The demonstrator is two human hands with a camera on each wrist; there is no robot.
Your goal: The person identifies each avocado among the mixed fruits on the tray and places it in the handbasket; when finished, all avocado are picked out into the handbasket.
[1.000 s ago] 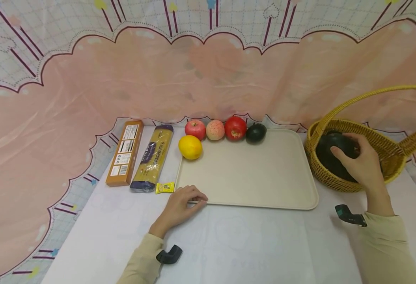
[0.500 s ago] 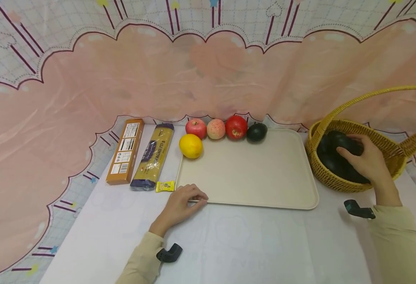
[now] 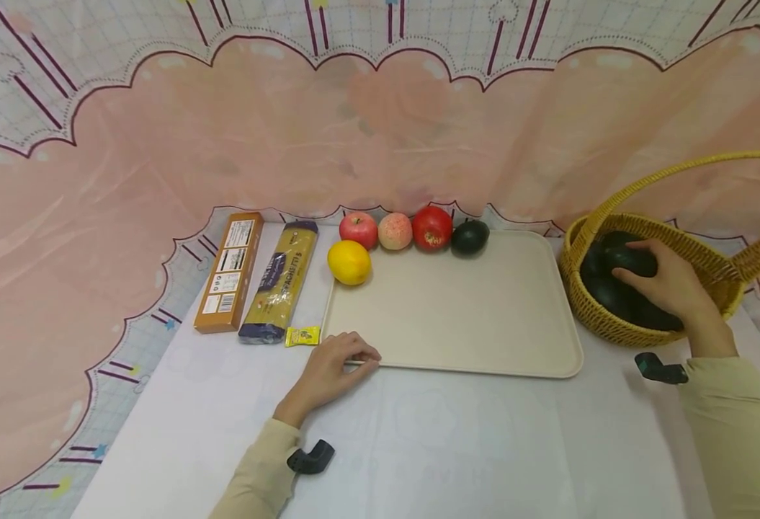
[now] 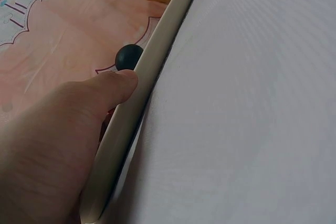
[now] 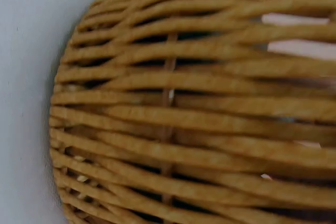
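In the head view, my right hand (image 3: 671, 277) reaches into a wicker basket (image 3: 603, 321) and grips a dark green avocado (image 3: 632, 259). Larger dark, smooth items (image 3: 619, 299) lie beneath it, partly hidden by the hand. My left hand (image 3: 334, 367) holds the near-left edge of a beige tray (image 3: 457, 310), its thumb and fingers at the rim. The left wrist view shows a digit (image 4: 118, 87) against that tray edge. Only the basket's woven side (image 5: 173, 108) fills the right wrist view; the right hand is barely discernible there through the gaps.
A lemon (image 3: 349, 262), apple (image 3: 358, 230), peach (image 3: 395, 231), pomegranate (image 3: 432, 228) and another avocado (image 3: 470, 238) line the tray's far-left side. Farther left lie a spaghetti pack (image 3: 280, 281), an orange box (image 3: 229, 272) and a small yellow packet (image 3: 302, 336). The basket handle (image 3: 684, 167) arches overhead.
My right hand has shifted slightly right inside the basket with the avocado, uncovering more of the dark items below. My left hand stays at the tray edge.
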